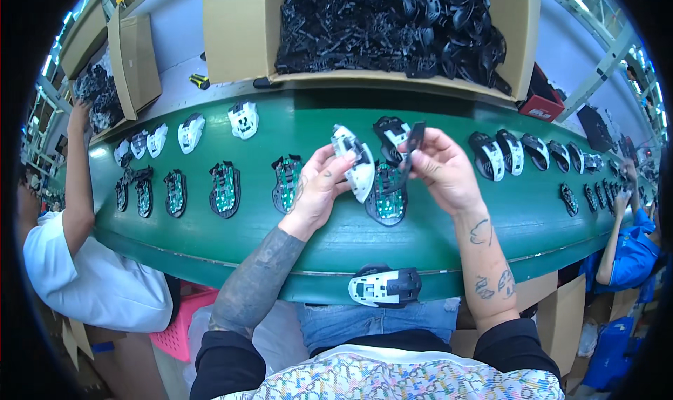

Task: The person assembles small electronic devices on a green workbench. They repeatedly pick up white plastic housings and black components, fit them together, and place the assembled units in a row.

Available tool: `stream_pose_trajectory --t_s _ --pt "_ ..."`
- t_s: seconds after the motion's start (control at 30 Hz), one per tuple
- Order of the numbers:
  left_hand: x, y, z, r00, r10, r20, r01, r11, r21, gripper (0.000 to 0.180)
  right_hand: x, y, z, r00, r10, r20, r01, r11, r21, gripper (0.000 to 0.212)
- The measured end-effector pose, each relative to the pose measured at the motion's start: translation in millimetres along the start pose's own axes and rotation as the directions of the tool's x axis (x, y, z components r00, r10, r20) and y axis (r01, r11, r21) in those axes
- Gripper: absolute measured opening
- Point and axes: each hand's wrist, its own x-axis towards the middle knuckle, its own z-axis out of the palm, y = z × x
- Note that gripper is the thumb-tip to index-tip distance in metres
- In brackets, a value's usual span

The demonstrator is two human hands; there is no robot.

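My left hand [314,193] is closed on a white mouse shell [361,179], held tilted above the green belt. A thin, dark plastic part [416,135] is pinched between the fingers of my right hand [447,174], just right of the shell. Under and between my hands lies a black mouse base [388,207] with a green circuit board, partly covered by them. Behind it on the belt sits a black-and-white shell [388,128]. Close to my body, another black-and-white shell [382,288] rests at the belt's near edge.
Several mouse bases [225,190] and white shells [243,119] line the green belt [308,242]. More shells [486,158] lie to the right. Beyond the belt stands a cardboard box [238,35] of black plastic parts. People work at left [98,274] and right [627,249].
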Motion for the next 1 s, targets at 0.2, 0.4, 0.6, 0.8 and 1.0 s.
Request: stream_pose_trajectory --t_s 0.2,0.4,0.6,0.8,1.0 --pt "-6.6 2.6 11.3 0.995 -0.065 0.075 0.059 0.996 0.073 0.068 -2.9 30.7 -1.6 0.995 0.045 0.086 -0.048 0.998 0.033 0.033" --pt "-7.7 3.0 14.8 0.996 -0.049 0.073 0.036 0.985 0.168 0.070 -7.8 28.2 13.3 0.998 -0.018 0.054 0.026 0.988 -0.154 0.033" --pt "-9.4 -0.6 6.3 0.992 0.000 0.123 -0.022 0.984 0.178 0.077 -10.0 41.6 21.7 0.979 -0.196 -0.049 0.144 0.845 -0.515 0.030" --pt "-8.5 4.2 2.4 0.998 -0.012 0.066 0.016 0.999 -0.050 0.064 -12.3 47.9 32.1 0.990 -0.133 -0.041 0.084 0.805 -0.588 0.043" --pt "-8.4 11.7 1.4 0.988 0.131 0.083 -0.129 0.991 -0.033 0.053 -9.8 50.3 32.0 0.991 0.098 0.097 -0.082 0.984 -0.160 0.053"
